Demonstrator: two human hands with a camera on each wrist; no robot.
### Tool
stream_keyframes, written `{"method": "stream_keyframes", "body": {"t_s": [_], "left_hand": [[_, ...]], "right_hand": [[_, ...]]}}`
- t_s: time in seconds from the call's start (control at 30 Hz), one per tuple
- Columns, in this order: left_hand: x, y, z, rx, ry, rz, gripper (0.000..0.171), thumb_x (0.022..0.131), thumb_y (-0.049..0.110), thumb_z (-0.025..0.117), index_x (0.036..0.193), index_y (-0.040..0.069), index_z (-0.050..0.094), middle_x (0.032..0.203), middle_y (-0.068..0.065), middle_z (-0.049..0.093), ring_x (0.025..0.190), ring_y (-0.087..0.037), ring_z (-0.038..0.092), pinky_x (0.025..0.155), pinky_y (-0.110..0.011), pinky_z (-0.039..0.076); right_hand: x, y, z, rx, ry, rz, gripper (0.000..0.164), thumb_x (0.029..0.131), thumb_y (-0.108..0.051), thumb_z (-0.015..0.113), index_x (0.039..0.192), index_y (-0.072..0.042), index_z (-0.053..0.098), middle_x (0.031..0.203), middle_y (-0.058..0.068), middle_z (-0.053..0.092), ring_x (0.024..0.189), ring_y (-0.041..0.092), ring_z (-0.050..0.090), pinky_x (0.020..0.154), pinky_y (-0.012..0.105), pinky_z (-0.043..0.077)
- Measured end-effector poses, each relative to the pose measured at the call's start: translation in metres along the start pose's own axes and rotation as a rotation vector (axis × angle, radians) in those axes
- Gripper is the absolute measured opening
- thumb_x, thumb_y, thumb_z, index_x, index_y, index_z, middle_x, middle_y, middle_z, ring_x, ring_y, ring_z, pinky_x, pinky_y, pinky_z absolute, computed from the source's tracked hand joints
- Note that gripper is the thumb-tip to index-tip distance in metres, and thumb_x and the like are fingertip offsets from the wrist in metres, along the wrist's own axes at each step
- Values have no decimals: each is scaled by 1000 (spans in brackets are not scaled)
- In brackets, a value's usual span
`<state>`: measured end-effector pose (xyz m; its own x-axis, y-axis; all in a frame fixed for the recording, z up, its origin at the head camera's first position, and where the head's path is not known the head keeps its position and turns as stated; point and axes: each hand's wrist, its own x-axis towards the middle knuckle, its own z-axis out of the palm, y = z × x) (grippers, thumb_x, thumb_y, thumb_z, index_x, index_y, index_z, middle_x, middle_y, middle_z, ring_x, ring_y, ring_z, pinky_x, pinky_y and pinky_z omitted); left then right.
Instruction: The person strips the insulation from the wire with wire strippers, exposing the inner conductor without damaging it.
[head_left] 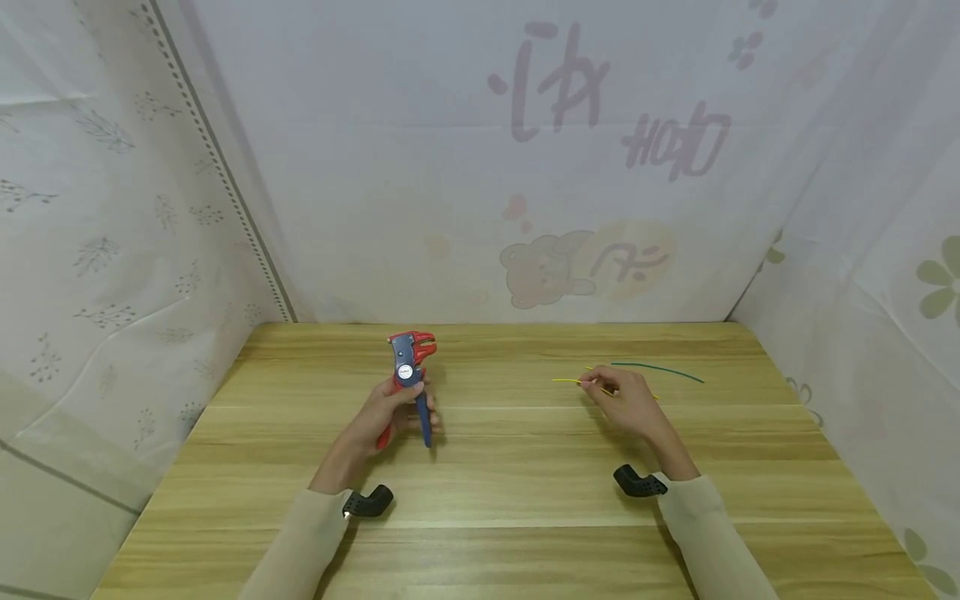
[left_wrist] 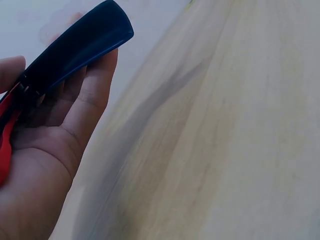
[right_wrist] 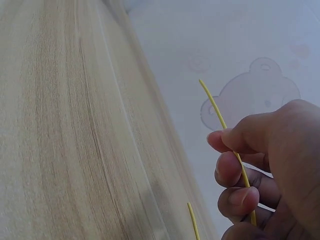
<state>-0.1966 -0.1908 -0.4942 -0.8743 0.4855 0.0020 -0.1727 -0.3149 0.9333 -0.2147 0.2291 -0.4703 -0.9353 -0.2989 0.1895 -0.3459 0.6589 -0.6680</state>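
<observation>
My left hand [head_left: 386, 414] grips a wire stripper [head_left: 407, 372] with a dark blue body, red jaws and one red and one blue handle. Its head points up and away from me. In the left wrist view the blue handle [left_wrist: 80, 42] lies along my fingers and the red handle [left_wrist: 6, 142] against the palm. Between thumb and fingertips, my right hand [head_left: 624, 402] pinches a yellow wire [right_wrist: 214, 104], whose free end sticks out to the left. A second yellow wire [right_wrist: 193, 220] shows below that hand, partly hidden by it in the head view.
A green wire [head_left: 660, 368] lies on the wooden table [head_left: 510, 483] just beyond my right hand. Printed cloth curtains [head_left: 390, 183] stand behind the table and on both sides. A black wrist camera [head_left: 369, 502] sits on the left sleeve, another [head_left: 636, 482] on the right.
</observation>
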Motion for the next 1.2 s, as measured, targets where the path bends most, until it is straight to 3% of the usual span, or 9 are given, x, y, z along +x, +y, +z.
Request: {"method": "stream_keyframes", "body": {"t_s": [0.2,0.47,0.73,1.2], "left_hand": [[1,0,6,-27,-8,-3,31,110,21,46,136,3,41,95,-6,73,78,-20,74,81,-45,64],[5,-6,10,-49,-12,-17,22,110,20,46,129,9,46,87,-2,72,77,-20,73,84,-45,63],[7,-10,10,-34,-96,28,25,110,19,41,131,6,43,89,-1,71,80,-20,73,86,-51,63],[6,-10,27,-34,-61,39,20,110,14,39,128,6,44,86,-2,70,77,-19,73,80,-41,65]], "right_hand": [[1,-2,1,5,8,-5,19,103,-21,62,109,-8,75,83,6,70,64,10,50,53,23,38],[0,-4,2,19,4,1,20,104,-22,61,110,-9,74,82,9,69,62,10,50,50,22,35],[1,-7,2,28,2,-3,19,105,-22,59,112,-12,74,83,11,70,58,8,48,47,21,35],[1,-11,4,45,0,-25,21,105,-22,60,112,-8,74,80,8,66,59,8,48,50,21,35]]}}
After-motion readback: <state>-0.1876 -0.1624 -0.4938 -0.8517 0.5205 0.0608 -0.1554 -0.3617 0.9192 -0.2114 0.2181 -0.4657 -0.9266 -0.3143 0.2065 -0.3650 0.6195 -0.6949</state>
